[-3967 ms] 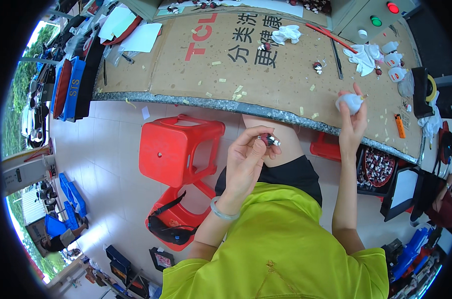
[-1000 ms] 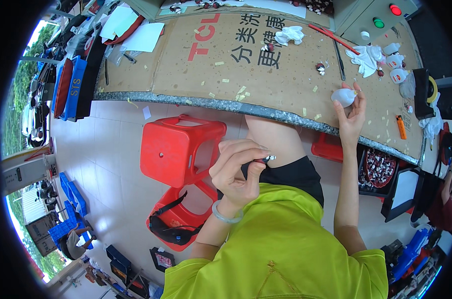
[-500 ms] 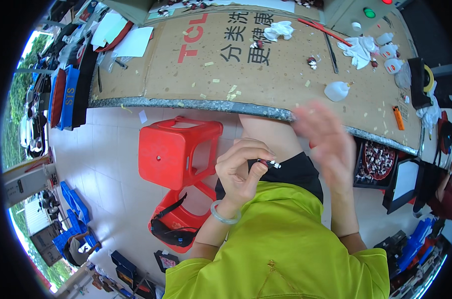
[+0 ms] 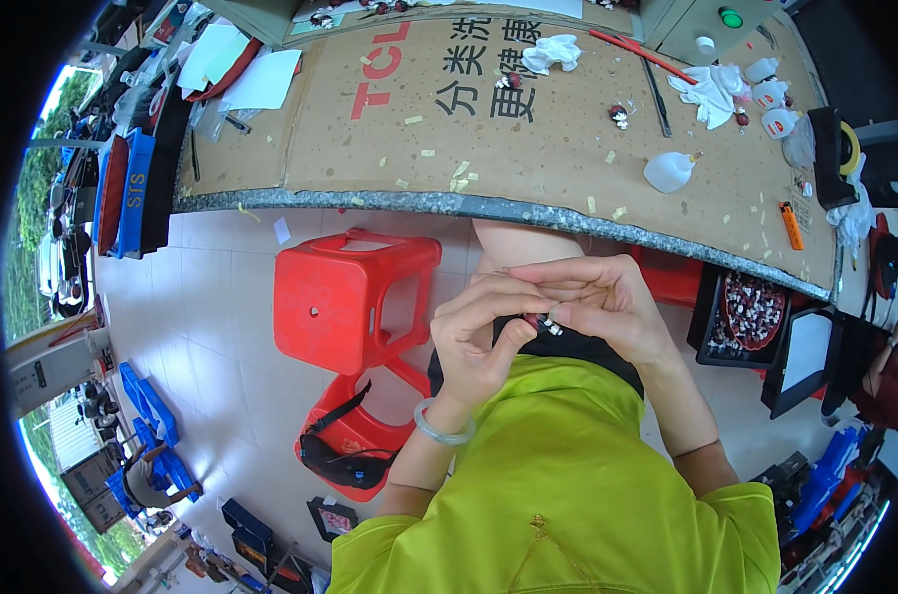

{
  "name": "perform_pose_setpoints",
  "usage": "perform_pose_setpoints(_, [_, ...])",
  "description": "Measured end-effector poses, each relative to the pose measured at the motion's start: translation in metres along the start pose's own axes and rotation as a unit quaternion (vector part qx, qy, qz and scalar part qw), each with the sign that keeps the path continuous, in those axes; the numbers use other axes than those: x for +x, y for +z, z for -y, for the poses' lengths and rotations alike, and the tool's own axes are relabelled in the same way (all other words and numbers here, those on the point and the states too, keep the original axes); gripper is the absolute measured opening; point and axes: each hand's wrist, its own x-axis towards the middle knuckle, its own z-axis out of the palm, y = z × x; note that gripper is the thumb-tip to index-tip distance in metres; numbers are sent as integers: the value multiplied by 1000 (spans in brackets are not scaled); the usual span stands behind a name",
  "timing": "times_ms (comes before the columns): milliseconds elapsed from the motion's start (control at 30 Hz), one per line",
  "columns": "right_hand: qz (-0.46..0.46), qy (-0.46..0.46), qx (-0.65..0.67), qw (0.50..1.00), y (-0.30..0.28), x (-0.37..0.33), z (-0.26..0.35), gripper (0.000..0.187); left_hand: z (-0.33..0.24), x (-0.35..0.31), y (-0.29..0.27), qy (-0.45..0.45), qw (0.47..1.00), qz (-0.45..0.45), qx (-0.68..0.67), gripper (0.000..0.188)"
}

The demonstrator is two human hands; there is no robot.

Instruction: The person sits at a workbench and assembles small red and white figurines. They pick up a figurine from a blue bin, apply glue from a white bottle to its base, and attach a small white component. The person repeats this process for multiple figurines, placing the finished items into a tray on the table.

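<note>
Above my lap, a tiny dark-red and white figurine (image 4: 551, 326) is pinched between the thumb and fingers of my left hand (image 4: 480, 332). My right hand (image 4: 615, 309) meets it from the other side, its thumb and fingertips closed at the figurine's upper end. The fingers cover much of the piece, so its full shape is hidden. Similar small figurines lie on the cardboard-topped table (image 4: 350, 163) ahead, one near its right part (image 4: 619, 116) and another on the printing (image 4: 511, 81).
A white squeeze bottle (image 4: 669, 172), an orange lighter (image 4: 791, 226) and a white cloth (image 4: 708, 96) lie on the table's right. Under its edge, a black tray (image 4: 701, 342) holds many small red-and-white pieces. Red stools (image 4: 315, 307) stand left of my legs.
My right hand has come down and left from near the table edge to meet the figurine. The left hand stays almost in place, still holding it.
</note>
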Motion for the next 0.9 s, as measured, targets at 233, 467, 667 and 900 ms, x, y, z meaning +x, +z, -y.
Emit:
perform_pose_setpoints(233, [9,7,17,1000,-1,3,2,44,-1,1,-6,-53,993,17,-109,40])
perform_pose_setpoints(467, [-2,19,37,999,1,8,0,43,-1,3,-9,-46,993,27,-101,42])
perform_pose_setpoints(667, [-8,28,43,999,2,10,-2,41,4,4,-11,-33,996,32,-83,42])
perform_pose_setpoints(900, [-4,35,53,998,2,11,0,42,4,6,-12,-32,996,35,-78,41])
